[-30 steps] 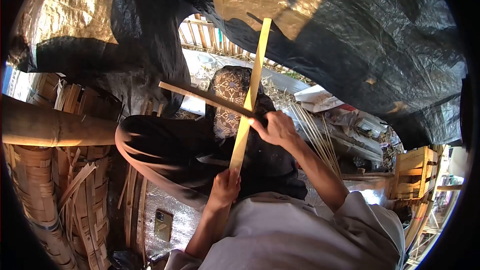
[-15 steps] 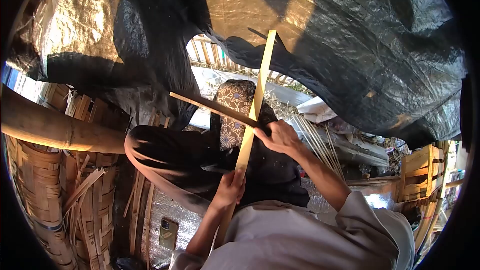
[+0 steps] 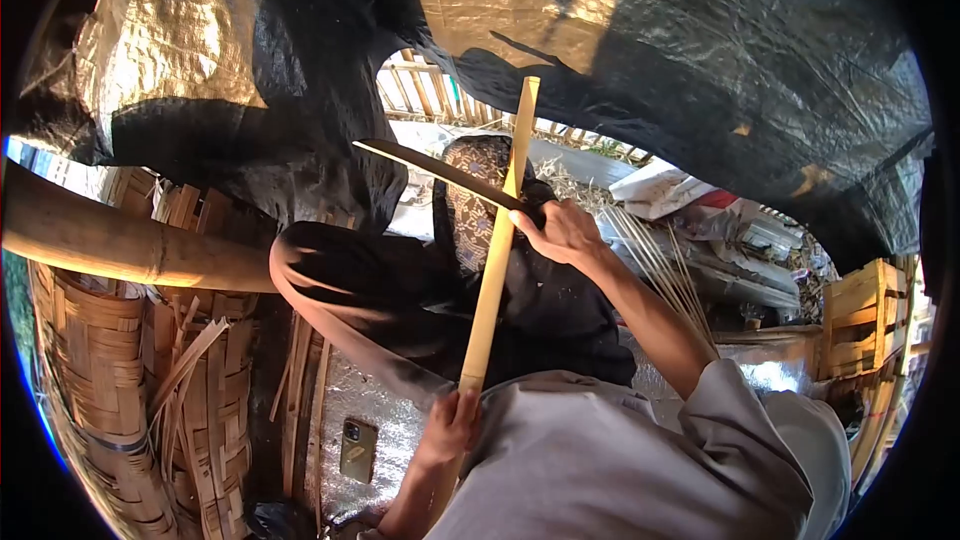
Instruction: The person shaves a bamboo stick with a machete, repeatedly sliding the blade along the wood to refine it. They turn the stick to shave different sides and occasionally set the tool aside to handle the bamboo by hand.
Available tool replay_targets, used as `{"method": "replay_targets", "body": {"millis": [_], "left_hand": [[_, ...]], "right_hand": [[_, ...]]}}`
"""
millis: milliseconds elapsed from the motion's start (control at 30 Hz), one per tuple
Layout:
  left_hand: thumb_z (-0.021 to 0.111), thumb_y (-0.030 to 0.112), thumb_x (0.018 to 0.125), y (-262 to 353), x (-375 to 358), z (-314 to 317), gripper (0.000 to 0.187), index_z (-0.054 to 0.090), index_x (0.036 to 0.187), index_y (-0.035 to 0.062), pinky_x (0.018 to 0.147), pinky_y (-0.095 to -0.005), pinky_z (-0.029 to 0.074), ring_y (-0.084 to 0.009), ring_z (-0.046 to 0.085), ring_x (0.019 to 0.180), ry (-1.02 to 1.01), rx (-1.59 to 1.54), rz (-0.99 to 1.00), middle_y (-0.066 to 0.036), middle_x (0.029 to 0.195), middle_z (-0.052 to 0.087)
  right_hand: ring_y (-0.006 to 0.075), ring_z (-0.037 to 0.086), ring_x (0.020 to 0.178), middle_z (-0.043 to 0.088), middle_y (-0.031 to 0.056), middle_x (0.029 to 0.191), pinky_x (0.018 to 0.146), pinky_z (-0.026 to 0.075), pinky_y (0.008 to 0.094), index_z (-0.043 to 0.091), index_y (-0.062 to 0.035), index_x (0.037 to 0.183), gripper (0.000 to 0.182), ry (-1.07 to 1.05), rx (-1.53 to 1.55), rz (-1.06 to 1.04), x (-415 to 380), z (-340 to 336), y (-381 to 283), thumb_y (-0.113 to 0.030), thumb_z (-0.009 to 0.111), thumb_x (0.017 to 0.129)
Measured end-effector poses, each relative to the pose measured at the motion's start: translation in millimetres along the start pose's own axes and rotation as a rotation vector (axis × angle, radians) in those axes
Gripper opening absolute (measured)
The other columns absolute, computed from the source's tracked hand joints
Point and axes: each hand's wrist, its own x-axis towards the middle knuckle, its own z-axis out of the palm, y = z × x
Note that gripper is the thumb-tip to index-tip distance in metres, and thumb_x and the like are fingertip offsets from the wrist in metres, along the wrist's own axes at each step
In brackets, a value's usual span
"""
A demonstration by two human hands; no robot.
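A long pale bamboo strip (image 3: 490, 285) slants up from my lap, its far end above the patterned cloth (image 3: 478, 165) on my knee. My left hand (image 3: 455, 425) is closed round its lower part, close to my shirt. My right hand (image 3: 562, 233) grips the dark handle of a long-bladed knife (image 3: 440, 168). The blade points to the upper left and lies across the strip, near my right thumb. Most of the handle is hidden in my fingers.
Woven bamboo baskets (image 3: 100, 370) stand at the left beneath a thick bamboo pole (image 3: 140, 240). A phone (image 3: 358, 450) lies on the silvery floor sheet. Thin bamboo sticks (image 3: 655, 265) lie at the right, near a wooden crate (image 3: 865, 320). Dark tarpaulin (image 3: 700, 70) hangs ahead.
My left hand has moved down towards my body with the strip, whose far end is lower. The knife stays across the strip, slightly higher in view, its blade tilted differently.
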Motion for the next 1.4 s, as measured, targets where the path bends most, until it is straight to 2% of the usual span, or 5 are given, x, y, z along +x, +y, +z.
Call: {"method": "replay_targets", "body": {"millis": [333, 400, 467, 567, 1400], "left_hand": [[0.043, 0.036, 0.093, 19, 64, -18, 0.041, 0.049, 0.072, 0.0005, 0.044, -0.0263, 0.046, -0.0129, 0.055, 0.047, -0.021, 0.115, 0.064, -0.004, 0.054, 0.050], [0.044, 0.035, 0.092, 22, 90, -12, 0.041, 0.051, 0.075, -0.0012, 0.044, -0.0271, 0.047, -0.0145, 0.058, 0.050, 0.118, 0.499, 0.781, -0.006, 0.056, 0.051], [0.043, 0.036, 0.092, 49, 120, 2, 0.043, 0.049, 0.071, -0.0008, 0.039, -0.0273, 0.044, -0.0144, 0.054, 0.045, 0.130, 0.130, 0.348, -0.006, 0.052, 0.049], [0.042, 0.039, 0.092, 64, 161, 8, 0.046, 0.047, 0.068, 0.0012, 0.033, -0.0263, 0.038, -0.0119, 0.047, 0.037, 0.121, 0.055, 0.285, -0.003, 0.048, 0.045], [0.042, 0.037, 0.093, 65, 140, 20, 0.040, 0.043, 0.066, 0.0078, 0.028, -0.0218, 0.025, -0.0064, 0.032, 0.031, 0.009, -0.235, 0.229, 0.002, 0.046, 0.035]], "right_hand": [[0.0376, 0.061, 0.069, 0.061, 0.0239, 0.069, 0.061, 0.049, 0.0438, 0.064, 0.0013, 0.069, 0.063, -0.010, -0.027, -0.098, -13, 7, -5, -0.058, 0.048, 0.080], [0.0362, 0.062, 0.070, 0.061, 0.0220, 0.070, 0.065, 0.050, 0.0423, 0.065, -0.0001, 0.071, 0.064, 0.007, -0.083, -0.161, -16, 8, -13, -0.061, 0.046, 0.079], [0.0348, 0.062, 0.072, 0.061, 0.0214, 0.071, 0.068, 0.050, 0.0416, 0.065, -0.0014, 0.072, 0.064, -0.017, -0.096, -0.135, -19, 4, -21, -0.062, 0.045, 0.079], [0.0351, 0.062, 0.068, 0.061, 0.0217, 0.068, 0.064, 0.050, 0.0417, 0.065, -0.0005, 0.071, 0.065, -0.004, -0.062, -0.157, -19, 1, -22, -0.062, 0.046, 0.079], [0.0354, 0.063, 0.064, 0.061, 0.0234, 0.067, 0.060, 0.052, 0.0416, 0.066, -0.0004, 0.070, 0.069, 0.034, -0.039, -0.289, -27, 10, -7, -0.065, 0.044, 0.077]]}}
